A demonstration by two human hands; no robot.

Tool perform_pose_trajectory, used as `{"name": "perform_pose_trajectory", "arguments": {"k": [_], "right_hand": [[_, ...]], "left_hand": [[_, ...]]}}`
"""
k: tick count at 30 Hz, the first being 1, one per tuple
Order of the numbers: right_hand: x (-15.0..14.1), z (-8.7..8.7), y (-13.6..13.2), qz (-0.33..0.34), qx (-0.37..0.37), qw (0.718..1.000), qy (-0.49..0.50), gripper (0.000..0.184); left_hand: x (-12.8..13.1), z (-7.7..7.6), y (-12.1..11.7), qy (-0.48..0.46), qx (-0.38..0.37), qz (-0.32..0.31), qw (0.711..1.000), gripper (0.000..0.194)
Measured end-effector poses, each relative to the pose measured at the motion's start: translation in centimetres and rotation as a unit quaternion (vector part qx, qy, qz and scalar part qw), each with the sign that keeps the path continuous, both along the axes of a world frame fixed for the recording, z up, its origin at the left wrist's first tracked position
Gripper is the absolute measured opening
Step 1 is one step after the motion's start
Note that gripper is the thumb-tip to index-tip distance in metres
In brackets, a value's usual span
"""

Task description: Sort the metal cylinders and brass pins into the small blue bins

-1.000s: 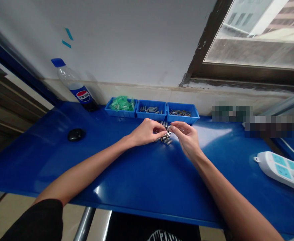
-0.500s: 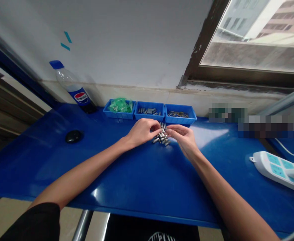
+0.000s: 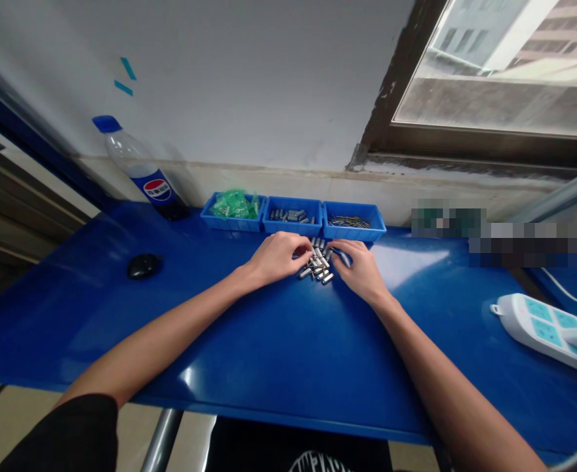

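Note:
A small heap of short shiny metal cylinders (image 3: 319,263) lies on the blue tabletop (image 3: 269,354) between my two hands. My left hand (image 3: 279,255) is at the heap's left side, thumb and index finger pinched together. Whatever those fingertips hold is too small to make out. On the right side, my right hand (image 3: 360,270) has its thumb and fingers apart, with the fingertips at the edge of the heap and no part seen in them. Just behind stand the middle blue bin (image 3: 293,229), containing similar cylinders, and the right blue bin (image 3: 355,233), containing thin metal pins.
The left blue bin (image 3: 232,223) holds green plastic bags (image 3: 237,204). A cola bottle (image 3: 145,174) stands by the wall at the left, and a black mouse (image 3: 143,266) lies in front of it. A white power strip (image 3: 549,331) lies at the right edge.
My right hand's thumb and fingers have parted from a pinch and come down beside the heap. My left hand stays pinched in nearly the same place.

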State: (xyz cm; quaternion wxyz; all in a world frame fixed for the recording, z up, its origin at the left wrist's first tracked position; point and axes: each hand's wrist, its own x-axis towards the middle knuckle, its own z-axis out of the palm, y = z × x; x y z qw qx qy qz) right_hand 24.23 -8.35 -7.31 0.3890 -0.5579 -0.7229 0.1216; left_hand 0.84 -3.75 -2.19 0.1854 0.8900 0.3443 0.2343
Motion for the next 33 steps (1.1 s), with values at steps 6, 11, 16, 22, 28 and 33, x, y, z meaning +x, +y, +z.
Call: {"name": "perform_pose_trajectory", "arguments": {"k": [6,11,16,22,28,33], "right_hand": [[0.5,-0.2,0.1,0.009,0.004,0.998,-0.057,0.030],[0.7,-0.5,0.0,-0.031,0.014,0.998,-0.050,0.028],[0.8,-0.3,0.1,-0.045,0.012,0.998,-0.035,0.036],[0.6,0.5,0.2,-0.040,-0.019,0.979,0.197,0.023],[-0.7,2.1,-0.6,0.004,-0.103,0.917,0.386,0.047],[-1.6,3.1,-1.4,0.028,-0.157,0.909,0.386,0.057]], "left_hand": [[0.0,0.4,-0.1,0.014,-0.003,0.004,1.000,0.016],[0.0,0.5,-0.3,0.021,-0.006,0.007,1.000,0.017],[0.0,0.5,-0.3,0.023,-0.013,0.003,1.000,0.017],[-0.1,0.4,0.0,0.009,-0.013,-0.003,1.000,0.016],[-0.1,0.3,-0.1,-0.017,-0.003,-0.033,0.999,0.026],[-0.1,0.4,-0.3,-0.008,0.054,-0.075,0.996,0.026]]}}
